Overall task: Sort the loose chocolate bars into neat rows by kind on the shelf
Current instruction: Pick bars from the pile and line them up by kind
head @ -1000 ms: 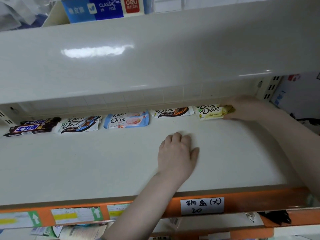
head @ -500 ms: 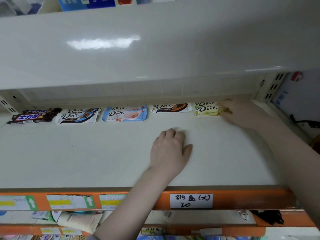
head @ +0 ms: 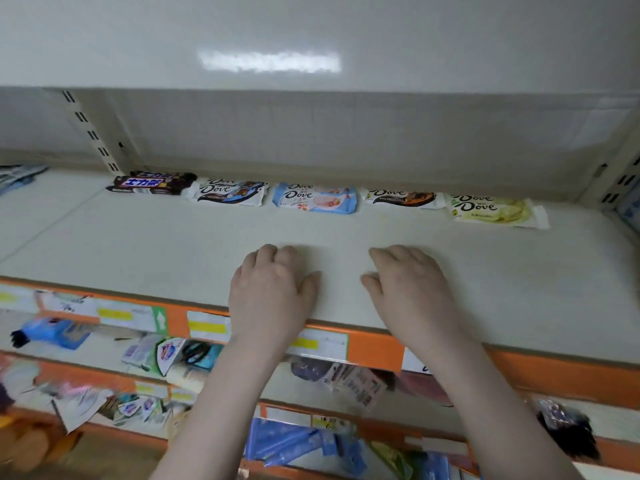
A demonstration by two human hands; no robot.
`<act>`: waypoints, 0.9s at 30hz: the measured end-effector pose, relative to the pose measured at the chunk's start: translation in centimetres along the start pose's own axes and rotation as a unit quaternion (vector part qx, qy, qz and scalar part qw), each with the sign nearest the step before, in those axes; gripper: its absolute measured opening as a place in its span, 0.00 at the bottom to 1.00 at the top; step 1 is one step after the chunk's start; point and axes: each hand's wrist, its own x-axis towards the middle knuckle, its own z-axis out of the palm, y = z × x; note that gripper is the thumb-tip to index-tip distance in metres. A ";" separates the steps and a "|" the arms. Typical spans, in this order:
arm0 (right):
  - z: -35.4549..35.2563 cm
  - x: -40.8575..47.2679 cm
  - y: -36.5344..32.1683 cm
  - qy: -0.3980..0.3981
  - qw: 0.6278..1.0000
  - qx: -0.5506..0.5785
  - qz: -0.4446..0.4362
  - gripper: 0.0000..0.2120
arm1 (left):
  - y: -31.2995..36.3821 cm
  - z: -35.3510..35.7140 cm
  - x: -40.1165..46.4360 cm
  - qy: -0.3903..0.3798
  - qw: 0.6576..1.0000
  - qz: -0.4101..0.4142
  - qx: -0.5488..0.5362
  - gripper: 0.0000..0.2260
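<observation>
Along the back of the cream shelf [head: 519, 289] lie small stacks of chocolate bars in one line. From the left: dark Snickers bars [head: 152, 183], white-and-blue Dove bars [head: 230, 192], light blue Dove bars [head: 315, 199], white-and-orange Dove bars [head: 403, 197] and pale yellow-green Dove bars [head: 491, 209]. My left hand [head: 273, 289] and my right hand [head: 410, 289] rest palm down on the shelf near its front edge, side by side. Both hold nothing, and their fingers are loosely curled. They are well in front of the bars.
An orange price rail [head: 374, 351] with paper labels runs along the shelf front. The upper shelf [head: 311, 39] overhangs closely. Lower shelves [head: 304, 445] hold mixed packets. Slotted uprights [head: 90, 133] stand at the back left and far right.
My right hand has let go of the yellow-green Dove bars and pulled back to the front edge beside my left hand. The view has shifted to the left.
</observation>
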 end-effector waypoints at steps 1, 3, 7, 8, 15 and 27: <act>0.4 0.0 -1.9 0.004 1.000 0.006 0.000 0.15 | -1.8 -0.7 -0.4 0.008 1.000 -0.008 0.001 0.21; 1.2 0.1 -5.9 0.015 1.000 0.017 -0.009 0.16 | -5.9 -2.2 -1.4 0.022 1.000 -0.022 0.002 0.21; 3.1 0.5 -15.7 0.010 0.999 0.041 -0.033 0.20 | -15.6 -6.5 -3.0 0.039 0.997 -0.059 0.026 0.18; 3.7 0.7 -18.4 0.007 0.998 0.047 -0.044 0.21 | -18.2 -7.6 -3.4 0.047 0.996 -0.069 0.036 0.18; 6.2 3.2 -34.1 -0.002 0.994 0.070 -0.087 0.21 | -33.9 -13.8 -4.9 0.063 0.987 -0.137 0.061 0.20; 13.6 13.6 -50.5 -0.004 0.991 0.083 -0.102 0.17 | -52.7 -15.3 3.7 0.068 0.978 -0.179 0.086 0.23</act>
